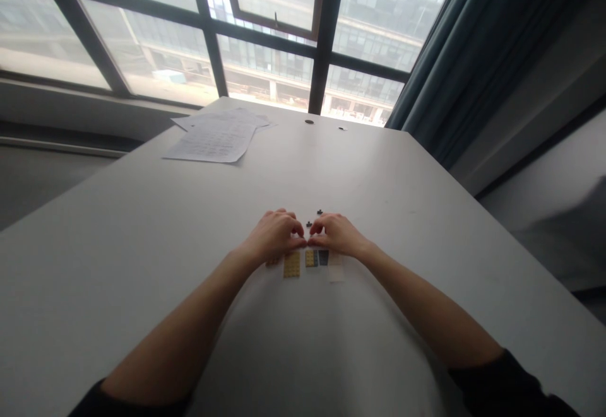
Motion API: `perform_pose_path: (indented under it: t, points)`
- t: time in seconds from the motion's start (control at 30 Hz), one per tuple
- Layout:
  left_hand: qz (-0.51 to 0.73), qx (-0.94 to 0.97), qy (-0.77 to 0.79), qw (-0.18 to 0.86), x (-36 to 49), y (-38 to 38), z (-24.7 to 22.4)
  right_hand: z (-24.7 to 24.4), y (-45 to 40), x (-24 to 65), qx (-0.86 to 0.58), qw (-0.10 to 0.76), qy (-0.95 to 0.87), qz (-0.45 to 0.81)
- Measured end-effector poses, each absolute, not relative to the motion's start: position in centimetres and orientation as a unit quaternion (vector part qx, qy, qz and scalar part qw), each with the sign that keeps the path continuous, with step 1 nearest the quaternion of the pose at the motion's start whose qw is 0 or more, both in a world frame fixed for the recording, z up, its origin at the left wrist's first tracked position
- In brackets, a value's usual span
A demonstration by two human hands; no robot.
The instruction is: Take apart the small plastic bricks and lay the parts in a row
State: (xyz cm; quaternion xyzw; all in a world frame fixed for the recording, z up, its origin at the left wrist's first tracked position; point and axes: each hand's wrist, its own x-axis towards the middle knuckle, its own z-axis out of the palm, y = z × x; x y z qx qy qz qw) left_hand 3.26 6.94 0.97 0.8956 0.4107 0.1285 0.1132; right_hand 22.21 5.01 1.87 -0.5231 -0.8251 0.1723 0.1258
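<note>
My left hand [279, 233] and my right hand [337, 234] meet almost fingertip to fingertip over the table. Both are closed in a pinch; whatever they hold, if anything, is too small to make out. Just below the left fingers lies a tan studded building plate [291, 265], with a brown studded piece [272, 264] partly hidden by that hand. Nearer the right hand are a small yellow studded piece [310, 258] against grey, a dark grey piece [323, 257] and a pale flat piece [336, 272]. Beyond the fingertips sit two small dark pieces, one nearer [309, 223] and one farther [319, 212].
Printed paper sheets [215, 138] lie on the white table [369, 177] at the far left. Two small round fittings [309, 122] show near its far edge. Behind stand a large window [265, 51] and a dark blue curtain [454, 57] at right.
</note>
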Motion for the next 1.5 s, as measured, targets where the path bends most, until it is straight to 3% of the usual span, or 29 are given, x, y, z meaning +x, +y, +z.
perform_pose_path:
  t: [0.43,0.8,1.5]
  points:
    - [0.123,0.898,0.407,0.116,3.4,6.9,0.9,1.9,4.4,20.7,-0.509,0.039,-0.859,0.038]
    - [0.128,0.896,0.41,0.117,3.4,7.2,0.6,2.6,5.1,22.1,-0.527,0.106,-0.835,0.121]
    - [0.128,0.906,0.385,0.122,3.4,7.1,0.5,1.9,4.7,22.2,-0.489,0.104,-0.853,0.148]
